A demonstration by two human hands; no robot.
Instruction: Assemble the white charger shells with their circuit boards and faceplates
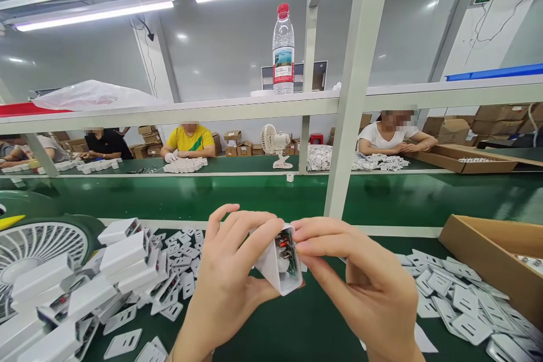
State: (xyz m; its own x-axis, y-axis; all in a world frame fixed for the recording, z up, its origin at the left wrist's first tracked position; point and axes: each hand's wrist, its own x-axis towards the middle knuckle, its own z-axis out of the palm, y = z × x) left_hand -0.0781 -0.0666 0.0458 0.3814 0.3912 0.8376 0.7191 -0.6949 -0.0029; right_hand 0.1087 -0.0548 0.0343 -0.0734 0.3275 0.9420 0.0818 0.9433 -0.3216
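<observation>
A white plastic housing [271, 266] is held up over the bench, its open end facing me. Inside it a green circuit board [291, 257] with a red-orange part shows. My left hand [237, 260] is closed round the housing from the left, fingers over the top and thumb below. My right hand [360, 277] has thumb and fingers pinched together at the housing's upper right rim; whatever lies between those fingertips is hidden. More white housings [125, 254] are piled at the left. Flat white slotted plates [462, 294] lie heaped at the right, others [123, 344] at the left.
An open cardboard box [487, 243] stands at the right. A green fan [38, 254] is at the far left. A metal post [354, 85] and shelf rail [212, 112] rise ahead, with a water bottle [283, 51] on top. Across the green belt [212, 192], several people sit working.
</observation>
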